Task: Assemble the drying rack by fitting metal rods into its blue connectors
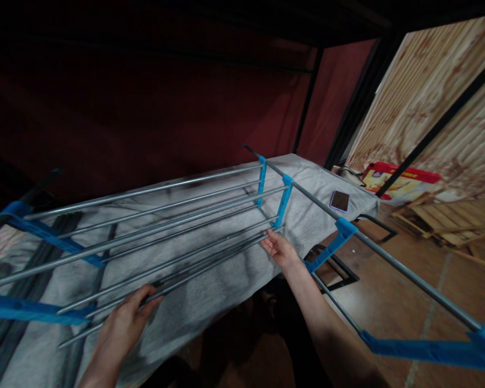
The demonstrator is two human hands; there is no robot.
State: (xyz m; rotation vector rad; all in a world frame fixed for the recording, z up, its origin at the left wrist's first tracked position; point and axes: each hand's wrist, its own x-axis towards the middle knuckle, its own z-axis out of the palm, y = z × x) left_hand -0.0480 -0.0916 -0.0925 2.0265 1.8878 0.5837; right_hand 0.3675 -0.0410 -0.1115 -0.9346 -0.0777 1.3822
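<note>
A partly assembled rack of grey metal tubes and blue plastic connectors lies across a table covered with grey cloth (210, 293). Near its front left, my left hand (123, 320) has thumb and fingers closed on a thin metal tube (204, 270). My right hand (281, 249) pinches the same tube near its right end, just below a blue connector (283, 202). Another blue connector (330, 248) hangs from the long side post (404, 270), right of my right forearm. At the left, a blue connector (32, 311) sits close to the tubes' free ends.
Dark tubes (14, 323) lie on the cloth at the left. A phone (340, 201) rests near the table's right end. Beyond are a red and yellow box (402, 180) and slatted wooden furniture (461, 221) on the floor. The side post juts past the table's front edge.
</note>
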